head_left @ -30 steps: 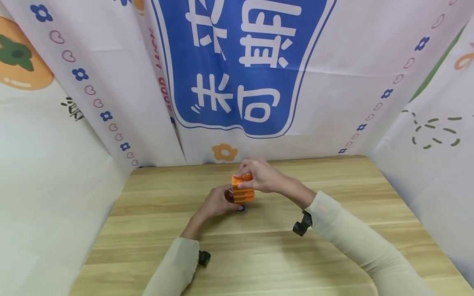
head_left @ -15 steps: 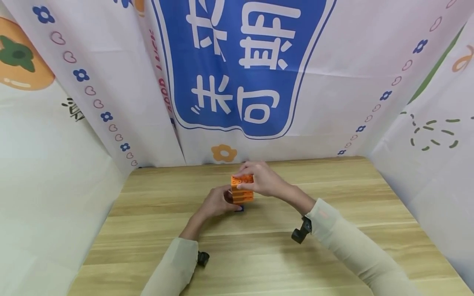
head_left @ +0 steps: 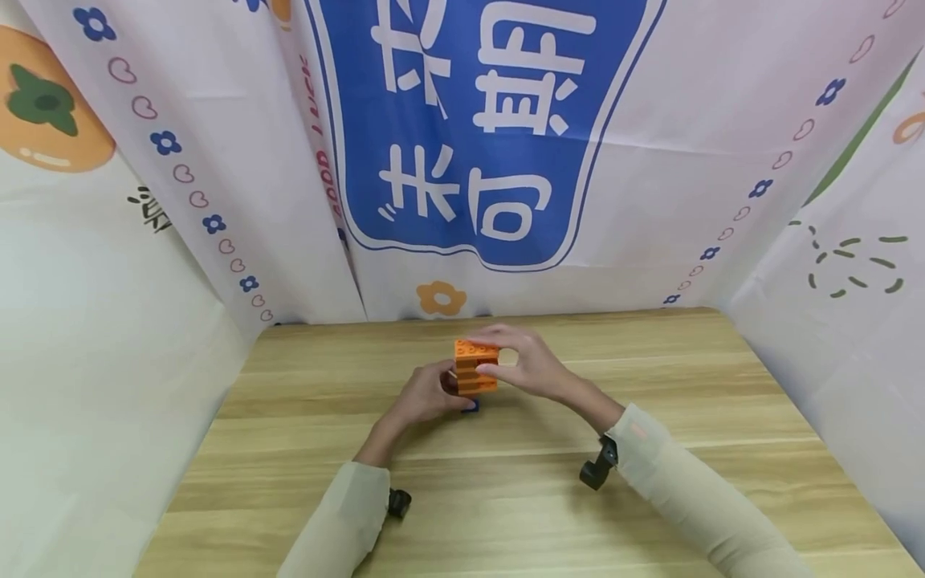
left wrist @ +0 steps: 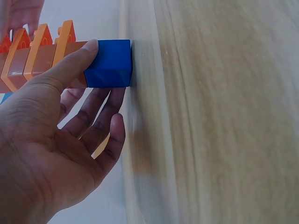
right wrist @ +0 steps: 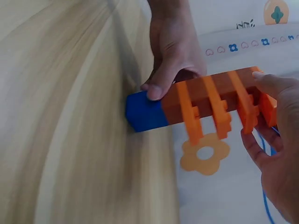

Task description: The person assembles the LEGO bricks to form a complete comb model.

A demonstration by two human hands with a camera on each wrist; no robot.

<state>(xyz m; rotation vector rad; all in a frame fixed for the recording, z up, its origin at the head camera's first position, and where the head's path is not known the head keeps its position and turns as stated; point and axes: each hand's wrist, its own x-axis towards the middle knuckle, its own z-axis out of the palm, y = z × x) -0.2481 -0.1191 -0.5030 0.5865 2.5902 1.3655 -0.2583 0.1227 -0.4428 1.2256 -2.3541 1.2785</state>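
A tower of toy building bricks (head_left: 466, 373) stands upright on the wooden table. Brown bricks (right wrist: 198, 93) alternate with wider orange plates (right wrist: 217, 112) that stick out on one side, above a blue brick (left wrist: 110, 63) at the foot. My left hand (head_left: 422, 393) grips the lower part, its thumb across the joint of the blue brick and the brown one; its other fingers go behind, partly hidden. Around the top end, my right hand (head_left: 531, 365) holds the uppermost orange plate, thumb on the near side and fingers at the far side. Round studs show on top.
The table's (head_left: 520, 498) far edge lies just beyond the tower. A printed white cloth (head_left: 636, 217) with a blue panel hangs behind it, and cloth also rises at both sides. Each wrist carries a small black camera (head_left: 598, 466).
My right hand has slid a little to the right on the top, uncovering more of the orange plate and its studs. The left hand keeps its grip at the foot.
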